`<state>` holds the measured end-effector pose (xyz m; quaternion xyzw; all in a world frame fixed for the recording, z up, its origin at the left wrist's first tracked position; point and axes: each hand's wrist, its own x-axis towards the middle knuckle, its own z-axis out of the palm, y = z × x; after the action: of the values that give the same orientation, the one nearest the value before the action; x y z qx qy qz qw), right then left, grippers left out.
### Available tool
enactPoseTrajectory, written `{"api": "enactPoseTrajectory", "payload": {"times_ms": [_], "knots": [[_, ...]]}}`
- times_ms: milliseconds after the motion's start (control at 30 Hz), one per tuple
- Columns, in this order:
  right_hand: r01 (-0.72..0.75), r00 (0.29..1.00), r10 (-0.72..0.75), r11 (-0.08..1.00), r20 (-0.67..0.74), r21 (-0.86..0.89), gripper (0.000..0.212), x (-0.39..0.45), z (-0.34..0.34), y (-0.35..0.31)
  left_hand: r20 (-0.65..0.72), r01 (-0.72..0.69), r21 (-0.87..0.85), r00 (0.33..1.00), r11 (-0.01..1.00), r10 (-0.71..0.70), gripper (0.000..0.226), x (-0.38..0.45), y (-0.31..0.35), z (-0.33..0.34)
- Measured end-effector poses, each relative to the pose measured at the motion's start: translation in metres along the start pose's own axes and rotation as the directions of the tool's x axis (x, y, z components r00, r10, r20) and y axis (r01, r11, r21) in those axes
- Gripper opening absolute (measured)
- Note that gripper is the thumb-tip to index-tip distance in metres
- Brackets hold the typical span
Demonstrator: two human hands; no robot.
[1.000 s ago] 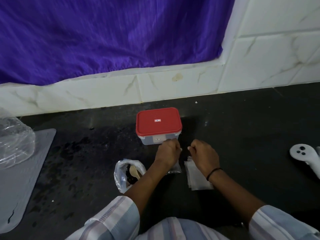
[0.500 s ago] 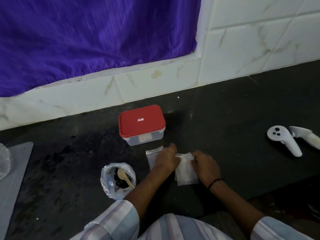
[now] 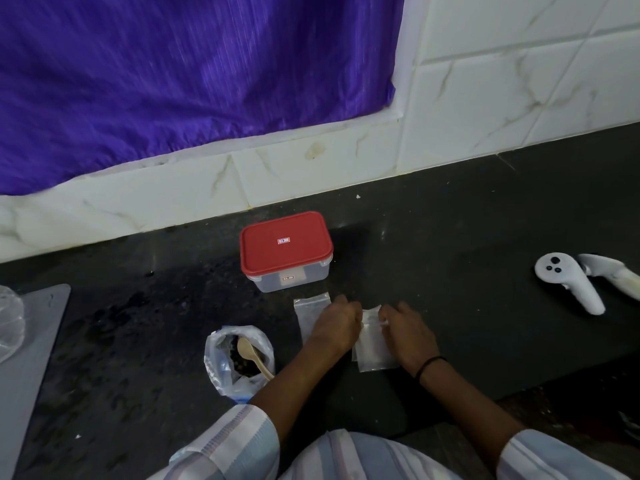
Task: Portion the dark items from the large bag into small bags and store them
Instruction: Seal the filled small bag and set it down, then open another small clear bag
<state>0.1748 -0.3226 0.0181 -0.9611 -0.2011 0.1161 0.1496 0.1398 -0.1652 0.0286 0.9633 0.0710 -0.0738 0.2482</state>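
Observation:
A small clear bag (image 3: 372,348) lies flat on the dark counter. My left hand (image 3: 334,325) and my right hand (image 3: 407,336) pinch its top edge from either side. Another small clear bag (image 3: 308,311) lies flat under and behind my left hand. To the left stands the large open plastic bag (image 3: 239,362) with dark items inside and a wooden spoon (image 3: 252,356) leaning in it. Behind the hands sits a clear storage box with a red lid (image 3: 285,247), shut.
Two white handheld controllers (image 3: 568,282) lie on the counter at the right. A grey mat (image 3: 31,358) and a crumpled clear plastic bag (image 3: 8,327) are at the left edge. A tiled wall and a purple curtain (image 3: 190,71) stand behind the counter.
The view has swung right and closer. Both hands came down from near the box onto the small bags; one bag now lies apart on the left, and both hands pinch the other.

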Motion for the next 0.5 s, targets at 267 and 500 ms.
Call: {"api": "enactPoseTrajectory", "payload": {"times_ms": [267, 500], "knots": [[0.066, 0.991, -0.064, 0.998, -0.116, 0.009, 0.005, -0.006, -0.006, -0.003, -0.08, -0.062, -0.07, 0.995, 0.996, 0.056, 0.007, -0.008, 0.009, -0.017], [0.222, 0.969, -0.175, 0.93, -0.176, 0.292, 0.011, -0.011, -0.053, -0.037, -0.317, -0.206, -0.289, 0.942, 0.935, 0.11, 0.007, -0.034, 0.014, -0.065]]}}
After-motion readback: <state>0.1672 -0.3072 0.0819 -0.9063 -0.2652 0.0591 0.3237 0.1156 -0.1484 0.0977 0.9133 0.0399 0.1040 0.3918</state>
